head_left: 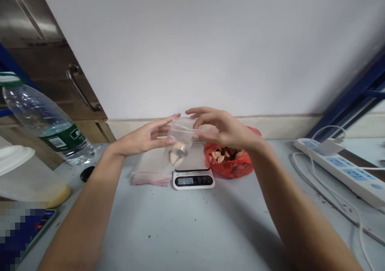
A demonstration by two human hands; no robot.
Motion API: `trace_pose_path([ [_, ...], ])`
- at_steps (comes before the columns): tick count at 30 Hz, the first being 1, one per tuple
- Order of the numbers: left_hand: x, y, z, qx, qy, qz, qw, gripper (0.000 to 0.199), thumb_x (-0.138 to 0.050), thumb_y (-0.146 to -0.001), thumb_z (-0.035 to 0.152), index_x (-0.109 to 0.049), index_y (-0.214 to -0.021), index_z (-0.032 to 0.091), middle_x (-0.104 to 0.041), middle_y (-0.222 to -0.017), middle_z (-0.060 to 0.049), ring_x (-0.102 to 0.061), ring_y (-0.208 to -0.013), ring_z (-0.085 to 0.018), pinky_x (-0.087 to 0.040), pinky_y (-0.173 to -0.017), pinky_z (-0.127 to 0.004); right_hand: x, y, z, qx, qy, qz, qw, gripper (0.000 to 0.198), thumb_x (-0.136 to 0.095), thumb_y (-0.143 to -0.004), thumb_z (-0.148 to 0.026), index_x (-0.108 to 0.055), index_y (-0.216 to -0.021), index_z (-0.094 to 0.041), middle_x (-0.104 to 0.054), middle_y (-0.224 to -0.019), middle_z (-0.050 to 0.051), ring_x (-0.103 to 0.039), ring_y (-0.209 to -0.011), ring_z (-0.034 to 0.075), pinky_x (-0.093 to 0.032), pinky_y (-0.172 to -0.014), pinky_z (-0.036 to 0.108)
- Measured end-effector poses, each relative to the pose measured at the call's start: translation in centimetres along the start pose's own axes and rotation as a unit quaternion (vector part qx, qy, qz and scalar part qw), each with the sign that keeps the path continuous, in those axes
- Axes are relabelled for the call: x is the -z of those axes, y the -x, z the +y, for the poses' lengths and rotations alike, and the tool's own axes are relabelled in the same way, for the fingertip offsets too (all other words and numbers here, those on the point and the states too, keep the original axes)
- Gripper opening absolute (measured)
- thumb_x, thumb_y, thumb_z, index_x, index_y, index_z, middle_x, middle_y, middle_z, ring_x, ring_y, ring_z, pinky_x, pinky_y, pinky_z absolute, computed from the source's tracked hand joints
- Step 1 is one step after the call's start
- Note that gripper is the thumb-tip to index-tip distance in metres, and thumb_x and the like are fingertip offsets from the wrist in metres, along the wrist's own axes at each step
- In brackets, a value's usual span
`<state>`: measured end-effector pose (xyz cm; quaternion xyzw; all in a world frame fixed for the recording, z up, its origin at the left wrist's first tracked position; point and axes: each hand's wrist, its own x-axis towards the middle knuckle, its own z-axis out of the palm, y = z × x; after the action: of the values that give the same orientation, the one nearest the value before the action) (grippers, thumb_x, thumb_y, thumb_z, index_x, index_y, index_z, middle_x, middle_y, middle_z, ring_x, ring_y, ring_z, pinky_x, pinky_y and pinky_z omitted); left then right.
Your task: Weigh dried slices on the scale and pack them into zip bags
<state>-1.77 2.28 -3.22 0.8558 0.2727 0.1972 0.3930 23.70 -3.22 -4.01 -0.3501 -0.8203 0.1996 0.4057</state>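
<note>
A small clear zip bag with pale dried slices in its lower part hangs above a white digital kitchen scale. My left hand pinches the bag's left edge between thumb and fingers. At the opposite edge, the thumb and a bent finger of my right hand close on the bag, while its upper fingers stretch out free. Under my left hand lies a stack of flat clear zip bags with red edges. An open red plastic bag of dried brown slices sits right of the scale, partly behind my right wrist.
A large water bottle and a translucent tub stand at the left, near a dark round cap. On the right lies a white power strip with loose cables. The wall rises behind the table.
</note>
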Motion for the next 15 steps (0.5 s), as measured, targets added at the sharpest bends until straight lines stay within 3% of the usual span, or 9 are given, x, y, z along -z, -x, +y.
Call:
trace_pose_path([
  [3, 0.1, 0.0, 0.0, -0.001, 0.067, 0.006, 0.998, 0.075, -0.067, -0.088, 0.053, -0.043, -0.152, 0.022, -0.065, -0.136, -0.014, -0.066, -0.118, -0.029, -0.055, -0.098, -0.042, 0.2, 0.0, -0.4, -0.038, -0.044, 0.012, 0.998, 0.022, -0.075, -0.078, -0.039, -0.066, -0.075, -0.019, -0.068, -0.126, 0.013, -0.066, -0.109, 0.026, -0.054, -0.087, 0.041],
  [6, -0.2, -0.1, 0.3, 0.006, 0.043, 0.022, 0.999, 0.072, -0.074, -0.083, 0.047, -0.050, -0.146, 0.022, -0.075, -0.112, -0.010, -0.072, -0.103, -0.026, -0.057, -0.093, -0.040, -0.1, -0.3, -0.6, -0.072, -0.037, 0.035, 0.996, 0.023, -0.079, -0.073, -0.039, -0.068, -0.072, -0.018, -0.070, -0.116, 0.013, -0.067, -0.101, 0.025, -0.054, -0.081, 0.038],
  [10, -1.0, -0.5, 0.8, -0.001, -0.002, 0.072, 0.997, 0.060, -0.080, -0.074, 0.042, -0.063, -0.128, 0.022, -0.075, -0.097, -0.005, -0.071, -0.099, -0.024, -0.057, -0.089, -0.036, -0.2, -0.5, -0.7, -0.103, -0.062, 0.086, 0.989, 0.026, -0.082, -0.067, -0.037, -0.065, -0.065, -0.018, -0.072, -0.108, 0.012, -0.067, -0.094, 0.024, -0.053, -0.076, 0.035],
  [15, -1.3, -1.0, 0.8, 0.010, 0.022, 0.129, 0.991, 0.053, -0.082, -0.069, 0.040, -0.066, -0.114, 0.018, -0.071, -0.081, -0.001, -0.071, -0.083, -0.020, -0.057, -0.084, -0.035, 0.8, -0.2, -0.7, -0.133, -0.106, 0.076, 0.983, 0.024, -0.082, -0.067, -0.032, -0.062, -0.070, -0.018, -0.065, -0.071, 0.002, -0.061, -0.069, 0.015, -0.050, -0.063, 0.030],
])
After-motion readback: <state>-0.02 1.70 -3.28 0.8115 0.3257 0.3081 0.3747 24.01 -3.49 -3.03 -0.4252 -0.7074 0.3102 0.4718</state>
